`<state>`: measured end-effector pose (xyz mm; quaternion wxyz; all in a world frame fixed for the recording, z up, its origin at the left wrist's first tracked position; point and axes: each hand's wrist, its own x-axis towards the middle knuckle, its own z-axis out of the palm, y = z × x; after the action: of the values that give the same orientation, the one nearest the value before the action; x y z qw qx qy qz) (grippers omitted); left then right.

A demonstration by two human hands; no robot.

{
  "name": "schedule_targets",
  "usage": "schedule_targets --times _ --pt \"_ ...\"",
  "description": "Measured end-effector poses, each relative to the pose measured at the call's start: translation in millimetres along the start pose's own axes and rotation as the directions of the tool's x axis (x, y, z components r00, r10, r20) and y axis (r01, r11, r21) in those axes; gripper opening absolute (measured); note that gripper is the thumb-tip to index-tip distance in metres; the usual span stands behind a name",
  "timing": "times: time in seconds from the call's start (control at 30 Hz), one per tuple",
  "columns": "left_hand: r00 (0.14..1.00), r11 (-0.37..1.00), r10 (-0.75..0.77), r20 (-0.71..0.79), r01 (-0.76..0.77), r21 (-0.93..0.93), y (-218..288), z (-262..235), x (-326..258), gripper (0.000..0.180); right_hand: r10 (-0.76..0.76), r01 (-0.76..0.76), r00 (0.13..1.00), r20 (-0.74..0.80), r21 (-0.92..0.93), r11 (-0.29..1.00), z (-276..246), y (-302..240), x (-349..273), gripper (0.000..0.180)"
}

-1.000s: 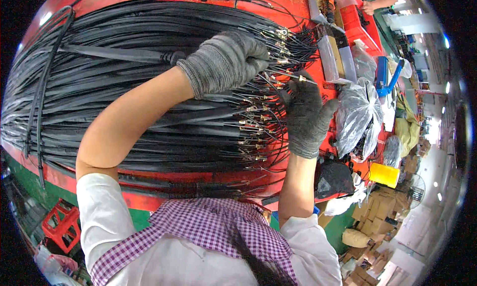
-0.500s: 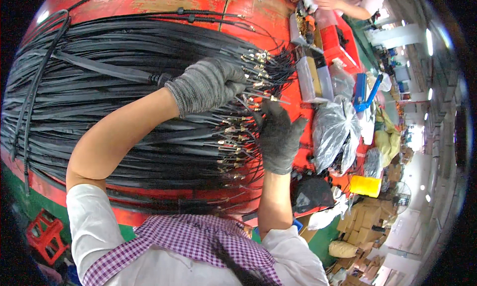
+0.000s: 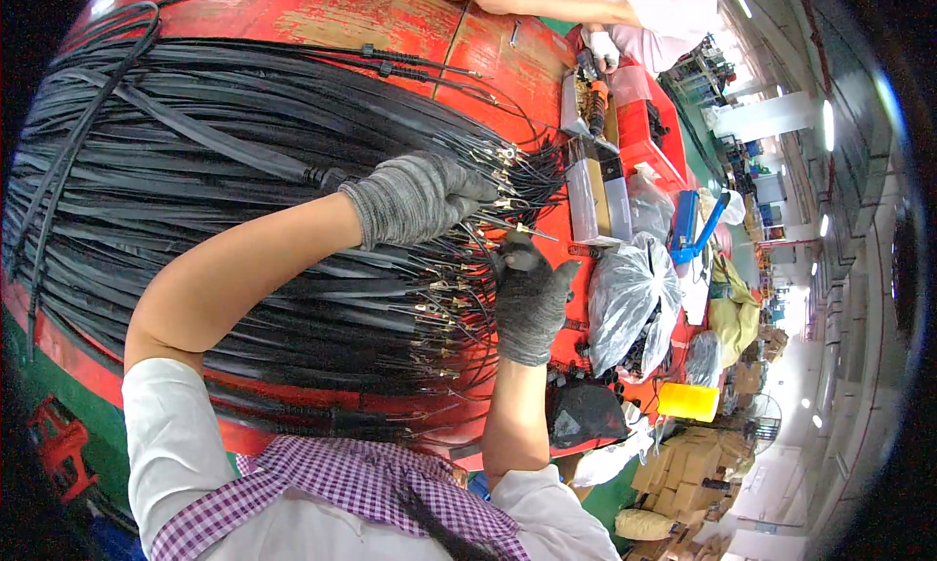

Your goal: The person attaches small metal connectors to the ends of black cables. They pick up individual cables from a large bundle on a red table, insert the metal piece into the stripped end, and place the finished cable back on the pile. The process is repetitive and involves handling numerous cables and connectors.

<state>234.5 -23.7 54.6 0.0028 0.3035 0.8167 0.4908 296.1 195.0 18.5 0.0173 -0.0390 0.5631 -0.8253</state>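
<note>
My left hand [image 3: 420,200], in a grey knit glove, is closed around the end of a flat black cable [image 3: 210,132]. A ribbed black collar [image 3: 327,178] on that cable shows just left of the glove. Thin leads with metal terminals [image 3: 527,233] stick out past my left fingertips. My right hand [image 3: 532,302], also gloved in grey, is just below and right of them. Its fingers are bent in at the leads and one finger stands out to the right; what they pinch is hidden. Both hands are above a wide bundle of black cables [image 3: 195,259] ending in brass-coloured terminals [image 3: 444,312].
The bundle lies on a worn red table [image 3: 361,15]. To the right are a parts box [image 3: 595,200], a red bin [image 3: 649,151], a clear plastic bag [image 3: 634,298], a blue hand-lever tool [image 3: 693,229] and a yellow roll [image 3: 688,401]. Across the table a person's arm [image 3: 566,7] reaches in.
The view has shifted slightly, so things on the right appear farther left. Both hands stay at the same cable end. The other person's arm now reaches farther left over the table.
</note>
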Motion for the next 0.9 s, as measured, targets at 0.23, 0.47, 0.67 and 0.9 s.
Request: schedule_targets --times 0.23,0.47,0.67,0.9 --pt "0.997 0.999 -0.028 0.073 0.031 -0.040 -4 2 1 0.030 0.049 -0.048 0.999 -0.010 0.048 0.998 16 -9 -3 0.058" --pt "0.994 0.997 -0.015 0.112 0.023 -0.074 -5 0 2 0.031 -0.308 0.222 0.951 -0.031 -0.624 0.749 17 3 -1 0.031" --pt "0.978 0.986 -0.128 0.167 0.143 -0.082 4 -6 0 0.032 -0.379 0.224 0.924 0.039 -0.861 0.457 33 -11 -5 0.030" --pt "0.996 0.996 0.042 0.081 -0.035 -0.087 -6 -1 0 0.031 -0.330 0.220 0.941 -0.076 -0.601 0.768 26 -3 -4 0.032"
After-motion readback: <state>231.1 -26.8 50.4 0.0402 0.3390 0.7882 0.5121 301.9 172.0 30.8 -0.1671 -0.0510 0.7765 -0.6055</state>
